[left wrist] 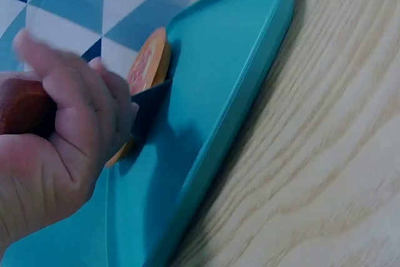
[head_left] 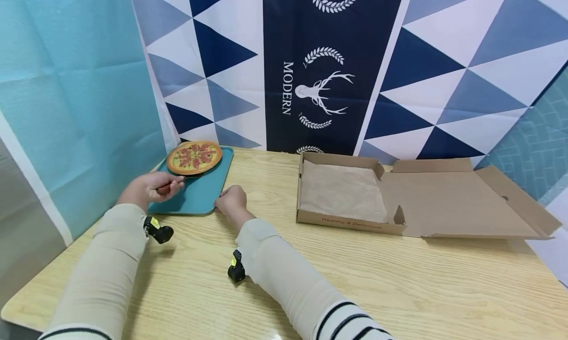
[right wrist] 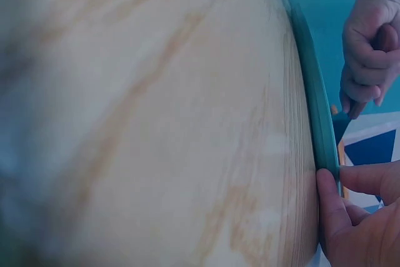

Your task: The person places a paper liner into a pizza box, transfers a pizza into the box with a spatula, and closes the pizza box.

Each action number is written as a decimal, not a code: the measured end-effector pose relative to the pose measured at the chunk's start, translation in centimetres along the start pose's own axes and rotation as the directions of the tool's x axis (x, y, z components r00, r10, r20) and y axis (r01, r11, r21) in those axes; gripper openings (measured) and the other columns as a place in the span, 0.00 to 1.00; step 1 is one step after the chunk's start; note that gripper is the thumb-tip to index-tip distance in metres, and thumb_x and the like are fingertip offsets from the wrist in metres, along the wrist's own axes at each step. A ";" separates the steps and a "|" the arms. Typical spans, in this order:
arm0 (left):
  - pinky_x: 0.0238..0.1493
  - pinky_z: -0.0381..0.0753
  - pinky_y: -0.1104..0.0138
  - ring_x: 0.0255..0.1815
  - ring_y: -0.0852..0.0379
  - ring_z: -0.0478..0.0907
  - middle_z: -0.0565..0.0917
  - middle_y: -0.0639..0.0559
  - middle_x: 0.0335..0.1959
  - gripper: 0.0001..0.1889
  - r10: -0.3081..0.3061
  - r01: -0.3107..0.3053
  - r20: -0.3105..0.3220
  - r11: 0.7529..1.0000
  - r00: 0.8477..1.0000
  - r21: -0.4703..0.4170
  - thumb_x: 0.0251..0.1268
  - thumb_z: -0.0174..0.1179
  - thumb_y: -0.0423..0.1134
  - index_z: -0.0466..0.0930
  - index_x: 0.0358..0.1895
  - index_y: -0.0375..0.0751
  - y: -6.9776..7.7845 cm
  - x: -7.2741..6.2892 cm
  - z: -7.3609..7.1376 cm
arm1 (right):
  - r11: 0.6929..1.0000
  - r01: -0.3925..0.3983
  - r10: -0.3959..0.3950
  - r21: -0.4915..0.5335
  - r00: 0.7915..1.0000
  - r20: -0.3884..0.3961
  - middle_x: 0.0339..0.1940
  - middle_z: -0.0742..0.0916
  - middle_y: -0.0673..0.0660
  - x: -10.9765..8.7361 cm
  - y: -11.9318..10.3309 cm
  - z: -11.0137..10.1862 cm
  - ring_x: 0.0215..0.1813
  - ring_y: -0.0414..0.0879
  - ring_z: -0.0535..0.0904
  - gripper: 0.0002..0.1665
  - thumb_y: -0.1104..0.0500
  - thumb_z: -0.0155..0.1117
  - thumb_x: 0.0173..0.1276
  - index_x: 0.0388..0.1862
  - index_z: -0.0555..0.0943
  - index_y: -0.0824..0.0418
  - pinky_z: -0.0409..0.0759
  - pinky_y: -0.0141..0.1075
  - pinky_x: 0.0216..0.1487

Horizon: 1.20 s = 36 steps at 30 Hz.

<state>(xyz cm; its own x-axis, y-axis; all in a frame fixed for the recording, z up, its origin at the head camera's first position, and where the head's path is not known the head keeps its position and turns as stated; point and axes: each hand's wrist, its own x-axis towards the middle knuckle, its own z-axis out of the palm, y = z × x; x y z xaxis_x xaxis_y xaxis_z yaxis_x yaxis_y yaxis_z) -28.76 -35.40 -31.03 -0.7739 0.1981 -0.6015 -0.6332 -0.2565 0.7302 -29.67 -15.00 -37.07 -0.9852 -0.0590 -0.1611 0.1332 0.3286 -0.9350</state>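
A pizza (head_left: 194,158) with red and green topping lies toward the far end of a teal tray (head_left: 195,199). My left hand (head_left: 155,186) grips the brown wooden handle (left wrist: 25,107) of a spatula, whose dark blade (left wrist: 152,101) reaches under the pizza's near edge. Part of the blade is hidden by the fingers and the pizza. On the tray's right side, my right hand (head_left: 232,202) pinches the rim, thumb and fingers on either side of it, as the right wrist view shows.
An open cardboard pizza box (head_left: 350,224) lined with brown paper (head_left: 341,189) stands to the right, its lid (head_left: 457,202) folded out rightward. Patterned cloth (head_left: 230,58) hangs behind the wooden table (head_left: 199,281); a light-blue curtain (head_left: 80,83) borders the left.
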 end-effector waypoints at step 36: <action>0.16 0.67 0.80 0.10 0.72 0.63 0.68 0.61 0.13 0.16 0.091 -0.083 0.013 0.840 0.996 0.536 0.75 0.45 0.35 0.75 0.26 0.41 -2.5 -2.9 0.7 | 0.999 0.014 -0.014 -0.045 1.000 -0.001 0.24 0.78 0.56 -0.3 -0.1 -0.1 0.21 0.44 0.80 0.11 0.75 0.70 0.55 0.24 0.77 0.64 0.81 0.33 0.24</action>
<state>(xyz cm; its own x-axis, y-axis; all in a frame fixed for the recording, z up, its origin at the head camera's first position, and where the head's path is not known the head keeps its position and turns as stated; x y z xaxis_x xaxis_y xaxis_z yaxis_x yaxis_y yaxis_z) -24.95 -34.69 -30.94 -0.8282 0.1858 -0.5288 -0.4727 0.2752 0.8371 -29.42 -14.89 -36.90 -0.9871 -0.0632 -0.1474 0.1140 0.3700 -0.9220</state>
